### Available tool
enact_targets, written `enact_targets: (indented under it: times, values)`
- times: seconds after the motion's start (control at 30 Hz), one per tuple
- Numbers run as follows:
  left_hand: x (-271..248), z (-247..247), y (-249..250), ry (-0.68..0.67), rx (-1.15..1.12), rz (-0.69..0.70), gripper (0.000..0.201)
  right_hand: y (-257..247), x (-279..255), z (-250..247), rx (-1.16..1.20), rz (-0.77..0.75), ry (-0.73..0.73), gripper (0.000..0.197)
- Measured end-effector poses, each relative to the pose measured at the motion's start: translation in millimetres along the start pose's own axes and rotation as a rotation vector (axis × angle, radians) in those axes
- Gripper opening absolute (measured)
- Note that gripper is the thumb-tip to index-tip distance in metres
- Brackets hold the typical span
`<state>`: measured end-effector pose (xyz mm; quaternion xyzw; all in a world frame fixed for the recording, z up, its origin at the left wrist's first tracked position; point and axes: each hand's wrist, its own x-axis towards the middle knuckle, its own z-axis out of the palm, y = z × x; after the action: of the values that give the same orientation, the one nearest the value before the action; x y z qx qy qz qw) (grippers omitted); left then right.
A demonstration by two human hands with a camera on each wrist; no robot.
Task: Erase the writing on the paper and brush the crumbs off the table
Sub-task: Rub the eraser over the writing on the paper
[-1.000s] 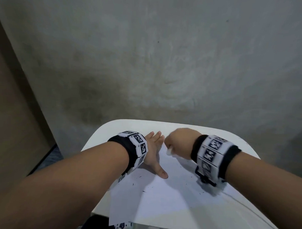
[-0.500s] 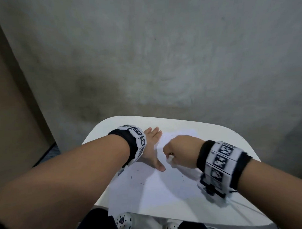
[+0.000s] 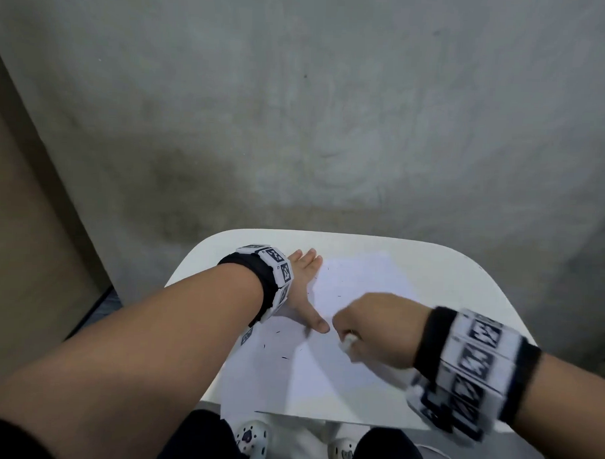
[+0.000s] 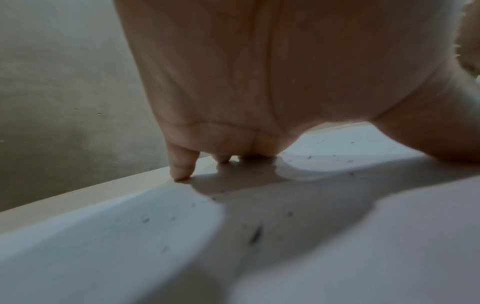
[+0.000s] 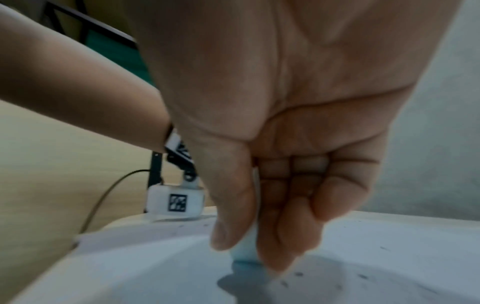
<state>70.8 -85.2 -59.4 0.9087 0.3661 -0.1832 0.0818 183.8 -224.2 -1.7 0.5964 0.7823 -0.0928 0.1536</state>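
Pinched in the right hand (image 3: 376, 329), the eraser (image 5: 246, 248) has been dragged nearer across the paper (image 3: 350, 378), flattened by the splayed left hand (image 3: 302, 291); crumbs (image 3: 284, 357) remain unswept.

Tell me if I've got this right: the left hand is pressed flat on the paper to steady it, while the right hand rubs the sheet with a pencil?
Almost. The left hand does lie flat on the paper, but the right hand pinches a white eraser, not a pencil. The right wrist view shows its blunt end on the sheet.
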Motion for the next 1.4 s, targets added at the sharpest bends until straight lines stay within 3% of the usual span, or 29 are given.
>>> enact_targets:
  times: [0.13,0.27,0.43,0.6,0.67,0.83,1.0,1.1,1.17,1.27,1.33,1.4]
  values:
    - [0,-1,-1,-0.008,0.01,-0.002,0.13,0,-9,-3,-0.013,-0.028,-0.092,0.006]
    - [1,-1,0,-0.019,0.018,-0.011,0.142,-10,4,-1,0.016,0.013,0.055,0.023]
    - [1,-5,-3,-0.056,0.024,-0.003,0.142,-18,-27,15,0.067,-0.1,-0.024,0.009]
    - [3,-4,0,-0.042,0.008,-0.013,0.162,-19,-4,2,0.106,-0.021,0.047,0.007]
    - [4,-3,-1,-0.035,0.003,-0.01,0.159,-21,-10,9,0.106,-0.044,0.058,0.009]
    - [2,-5,-5,-0.049,0.008,0.002,0.14,-23,-25,6,0.043,-0.077,-0.093,0.007]
    - [-2,-2,0,-0.014,0.007,0.004,0.143,-23,-17,7,0.082,-0.042,0.022,0.007]
    - [-1,-6,-1,-0.037,-0.02,0.02,0.137,-6,-32,10,0.147,-0.082,-0.103,0.01]
    - [1,-8,-3,-0.06,-0.026,0.021,0.134,33,-30,4,0.276,0.047,-0.041,0.01]
    - [2,-13,-5,-0.092,-0.005,0.032,0.129,120,-20,-4,0.292,0.4,0.235,0.017]
    - [2,-20,-9,-0.103,0.012,0.049,0.123,167,-18,-5,0.209,0.584,0.245,0.019]
    - [3,-25,-19,-0.085,0.001,0.056,0.119,193,-18,-3,0.092,0.669,0.177,0.024]
